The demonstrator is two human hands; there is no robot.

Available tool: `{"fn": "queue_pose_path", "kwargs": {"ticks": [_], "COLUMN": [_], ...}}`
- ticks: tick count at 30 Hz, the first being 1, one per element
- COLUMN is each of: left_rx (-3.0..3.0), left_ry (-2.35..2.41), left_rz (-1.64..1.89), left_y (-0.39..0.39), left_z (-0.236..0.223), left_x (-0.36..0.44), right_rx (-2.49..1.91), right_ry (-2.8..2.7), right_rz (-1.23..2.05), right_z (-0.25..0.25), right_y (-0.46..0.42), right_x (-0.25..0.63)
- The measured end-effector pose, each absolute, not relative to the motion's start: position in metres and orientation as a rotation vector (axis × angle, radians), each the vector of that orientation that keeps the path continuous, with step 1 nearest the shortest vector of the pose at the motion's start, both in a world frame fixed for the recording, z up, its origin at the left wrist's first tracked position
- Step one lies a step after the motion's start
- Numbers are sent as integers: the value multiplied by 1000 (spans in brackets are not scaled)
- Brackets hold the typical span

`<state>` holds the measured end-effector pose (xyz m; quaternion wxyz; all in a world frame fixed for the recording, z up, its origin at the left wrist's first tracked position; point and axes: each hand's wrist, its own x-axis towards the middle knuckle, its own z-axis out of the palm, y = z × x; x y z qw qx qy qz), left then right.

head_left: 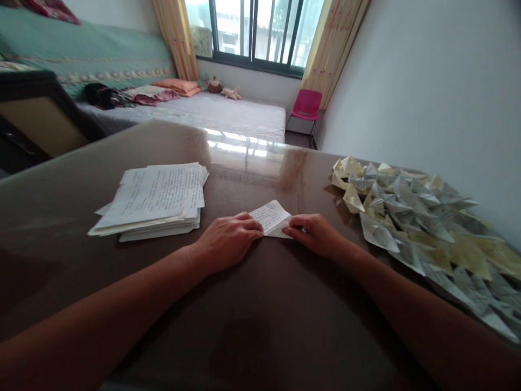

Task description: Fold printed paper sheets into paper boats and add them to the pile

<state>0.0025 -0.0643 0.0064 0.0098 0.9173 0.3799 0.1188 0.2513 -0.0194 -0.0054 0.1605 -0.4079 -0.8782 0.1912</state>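
A small folded sheet of printed paper [272, 216] lies on the glossy brown table [252, 304] in front of me. My left hand [228, 239] rests on its left edge, fingers curled and pressed down on the paper. My right hand [315, 233] pinches its right corner against the table. Both hands touch the same sheet, which peaks slightly between them.
A stack of printed sheets [157, 198] lies to the left. A large heap of folded paper shapes [423, 222] covers the table's right side by the white wall. Beyond the table stand a bed [203, 108], a pink chair [306, 106] and a window.
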Motion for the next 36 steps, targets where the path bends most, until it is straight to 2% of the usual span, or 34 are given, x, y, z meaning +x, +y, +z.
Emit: {"fn": "queue_pose_path", "kwargs": {"ticks": [10,36], "left_rx": [2892,3038], "left_ry": [1215,1222], "left_rz": [324,142], "left_y": [-66,-75], "left_z": [7,3], "left_x": [4,25], "right_rx": [-1406,-1465], "right_ry": [-2492,-2498], "right_rz": [313,246], "right_z": [-4,-5], "right_y": [-23,-23], "right_x": [243,240]}}
